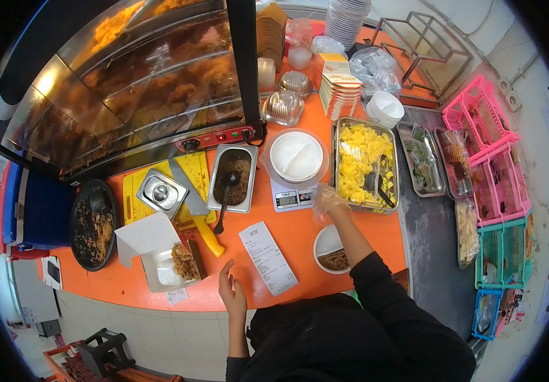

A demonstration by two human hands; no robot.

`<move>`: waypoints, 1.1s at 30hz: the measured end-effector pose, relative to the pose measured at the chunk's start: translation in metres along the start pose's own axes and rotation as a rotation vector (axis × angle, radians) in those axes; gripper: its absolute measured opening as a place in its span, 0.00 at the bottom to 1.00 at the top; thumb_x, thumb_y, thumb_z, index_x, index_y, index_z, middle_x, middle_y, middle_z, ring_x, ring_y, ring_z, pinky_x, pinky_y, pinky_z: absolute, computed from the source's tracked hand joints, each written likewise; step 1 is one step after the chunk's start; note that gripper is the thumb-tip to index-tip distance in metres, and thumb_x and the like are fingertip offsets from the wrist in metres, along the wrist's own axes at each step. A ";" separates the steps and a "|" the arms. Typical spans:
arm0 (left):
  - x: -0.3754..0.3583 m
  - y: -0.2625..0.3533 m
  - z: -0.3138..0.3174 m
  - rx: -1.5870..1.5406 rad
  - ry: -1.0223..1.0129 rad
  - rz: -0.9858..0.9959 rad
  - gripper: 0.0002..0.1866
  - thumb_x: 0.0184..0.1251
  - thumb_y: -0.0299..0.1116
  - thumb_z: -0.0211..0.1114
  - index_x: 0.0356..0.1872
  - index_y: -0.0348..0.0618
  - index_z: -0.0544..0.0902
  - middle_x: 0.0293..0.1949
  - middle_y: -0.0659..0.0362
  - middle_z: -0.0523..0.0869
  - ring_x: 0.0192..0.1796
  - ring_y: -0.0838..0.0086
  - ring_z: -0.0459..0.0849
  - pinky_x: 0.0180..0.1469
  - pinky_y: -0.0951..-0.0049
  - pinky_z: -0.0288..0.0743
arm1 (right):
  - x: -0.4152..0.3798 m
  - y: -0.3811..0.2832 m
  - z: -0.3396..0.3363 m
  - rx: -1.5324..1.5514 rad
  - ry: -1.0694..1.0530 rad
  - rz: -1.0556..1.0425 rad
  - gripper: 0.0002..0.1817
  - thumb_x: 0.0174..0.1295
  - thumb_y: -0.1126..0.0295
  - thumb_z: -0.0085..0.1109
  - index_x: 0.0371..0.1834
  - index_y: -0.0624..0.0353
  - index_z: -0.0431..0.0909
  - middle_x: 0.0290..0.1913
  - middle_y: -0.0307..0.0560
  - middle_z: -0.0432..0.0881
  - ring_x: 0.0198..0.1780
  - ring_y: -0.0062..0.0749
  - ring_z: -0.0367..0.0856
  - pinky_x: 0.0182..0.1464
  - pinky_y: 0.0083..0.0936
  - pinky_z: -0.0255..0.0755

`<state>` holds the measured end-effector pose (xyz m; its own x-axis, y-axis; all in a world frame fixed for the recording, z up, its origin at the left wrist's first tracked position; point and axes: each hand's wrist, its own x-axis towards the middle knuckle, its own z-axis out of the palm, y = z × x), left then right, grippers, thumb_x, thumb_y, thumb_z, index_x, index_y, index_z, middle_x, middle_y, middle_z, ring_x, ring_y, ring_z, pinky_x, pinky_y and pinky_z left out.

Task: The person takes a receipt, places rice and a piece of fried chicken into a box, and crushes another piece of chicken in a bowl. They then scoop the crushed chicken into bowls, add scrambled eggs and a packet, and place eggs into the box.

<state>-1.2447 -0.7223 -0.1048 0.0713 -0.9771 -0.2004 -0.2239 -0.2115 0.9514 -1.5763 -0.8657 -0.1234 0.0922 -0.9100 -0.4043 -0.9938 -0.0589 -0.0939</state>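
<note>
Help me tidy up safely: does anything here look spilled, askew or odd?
The knife lies askew, its handle jutting off the yellow board. Oddly, the right hand wears a clear glove but the left hand looks bare.

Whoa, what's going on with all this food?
A person's gloved right hand is beside a scale with a divided white bowl on it, close to a tray of yellow food. Their left hand looks empty, near a printed receipt. Another bowl has brown food in one side.
</note>
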 end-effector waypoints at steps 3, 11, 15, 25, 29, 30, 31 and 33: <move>0.007 -0.001 -0.005 -0.019 0.029 0.069 0.22 0.60 0.18 0.43 0.57 0.38 0.70 0.58 0.54 0.73 0.64 0.66 0.68 0.63 0.63 0.61 | -0.011 -0.025 -0.045 0.024 -0.346 0.079 0.14 0.49 0.67 0.61 0.39 0.59 0.81 0.41 0.57 0.81 0.42 0.47 0.81 0.46 0.35 0.76; 0.053 0.006 -0.004 -0.162 -0.016 0.197 0.20 0.60 0.18 0.43 0.55 0.34 0.70 0.57 0.51 0.73 0.62 0.67 0.70 0.61 0.71 0.62 | -0.063 -0.061 -0.042 0.121 0.199 0.161 0.10 0.55 0.71 0.49 0.32 0.66 0.78 0.40 0.59 0.79 0.43 0.46 0.79 0.44 0.37 0.74; 0.077 -0.002 0.000 -0.229 -0.025 0.147 0.19 0.62 0.18 0.44 0.55 0.34 0.69 0.56 0.51 0.73 0.61 0.67 0.71 0.60 0.71 0.64 | -0.083 -0.101 -0.051 -0.045 0.582 -0.289 0.12 0.57 0.67 0.51 0.37 0.66 0.75 0.37 0.56 0.77 0.41 0.46 0.77 0.44 0.40 0.70; 0.140 -0.027 0.027 -0.685 0.006 0.001 0.16 0.70 0.30 0.48 0.56 0.38 0.65 0.45 0.57 0.77 0.49 0.78 0.75 0.51 0.79 0.67 | -0.026 -0.205 -0.063 0.607 0.253 -0.334 0.17 0.54 0.69 0.58 0.48 0.57 0.74 0.36 0.52 0.78 0.39 0.48 0.78 0.37 0.38 0.72; 0.153 0.006 0.028 -0.764 0.072 -0.168 0.09 0.73 0.35 0.48 0.47 0.43 0.67 0.36 0.62 0.75 0.38 0.80 0.77 0.46 0.79 0.72 | 0.013 -0.190 -0.061 1.029 0.658 -0.244 0.09 0.59 0.64 0.58 0.36 0.57 0.78 0.30 0.40 0.78 0.28 0.32 0.75 0.29 0.29 0.70; 0.156 0.005 0.030 -0.771 0.081 -0.172 0.09 0.73 0.35 0.48 0.47 0.43 0.67 0.36 0.62 0.75 0.38 0.80 0.77 0.46 0.79 0.72 | 0.016 -0.189 -0.080 1.455 0.562 -0.054 0.11 0.63 0.62 0.56 0.34 0.58 0.77 0.28 0.36 0.76 0.27 0.25 0.73 0.28 0.25 0.68; 0.158 0.002 0.032 -0.733 0.050 -0.170 0.09 0.73 0.36 0.48 0.45 0.43 0.67 0.35 0.62 0.75 0.37 0.79 0.78 0.44 0.77 0.74 | 0.027 -0.186 -0.098 1.662 0.596 0.055 0.13 0.65 0.61 0.52 0.34 0.59 0.77 0.27 0.33 0.74 0.28 0.20 0.70 0.28 0.21 0.67; 0.160 0.002 0.032 -0.695 0.027 -0.170 0.08 0.73 0.37 0.48 0.44 0.44 0.67 0.34 0.62 0.75 0.36 0.79 0.78 0.43 0.76 0.76 | 0.049 -0.180 -0.112 1.866 0.618 0.171 0.15 0.67 0.59 0.49 0.34 0.60 0.77 0.27 0.31 0.72 0.28 0.15 0.68 0.28 0.18 0.65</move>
<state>-1.2652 -0.8795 -0.1428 0.0766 -0.9292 -0.3616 0.4629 -0.2881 0.8383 -1.3999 -0.9456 -0.0245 -0.4211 -0.8766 -0.2328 0.3400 0.0854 -0.9366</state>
